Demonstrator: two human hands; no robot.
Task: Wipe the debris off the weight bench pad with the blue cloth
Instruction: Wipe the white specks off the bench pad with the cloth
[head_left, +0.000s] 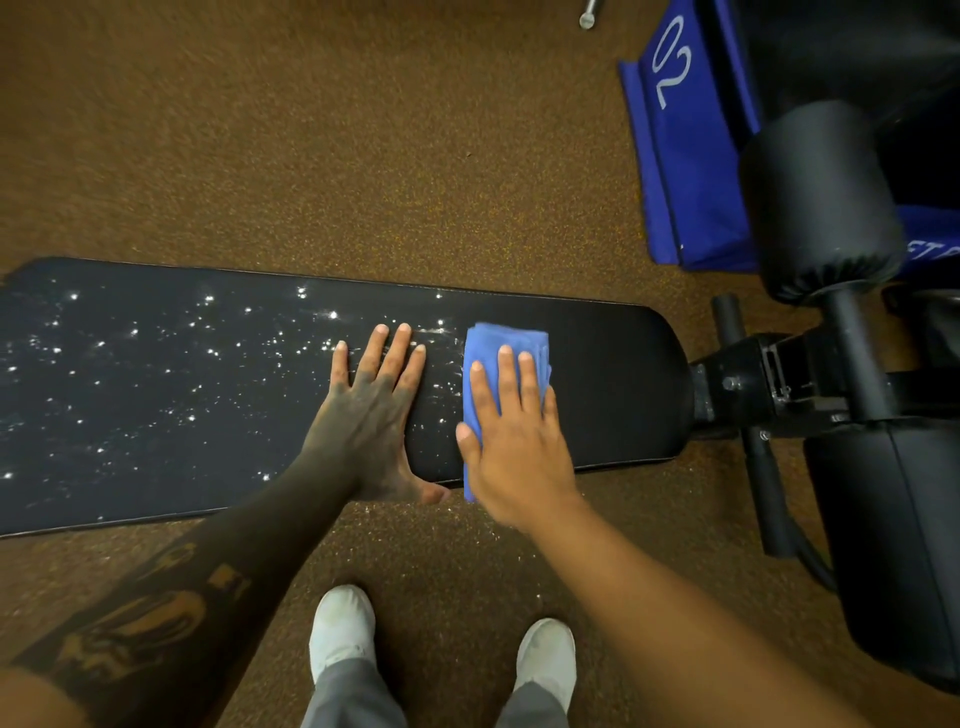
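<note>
The black weight bench pad (613, 374) runs left to right across the middle of the view. White specks of debris (156, 364) are scattered over its left and middle parts; the right end looks clean. A folded blue cloth (506, 340) lies on the pad right of centre. My right hand (511, 426) presses flat on the blue cloth, fingers spread. My left hand (371, 410) rests flat on the bare pad just left of the cloth, thumb over the near edge, holding nothing.
The black bench frame and roller pads (815, 197) stand at the right. A blue bag (685, 156) lies on the brown speckled floor (311, 130) at the back right. My white shoes (343, 629) stand near the bench's front edge. A metal bar end (589, 13) shows at the top.
</note>
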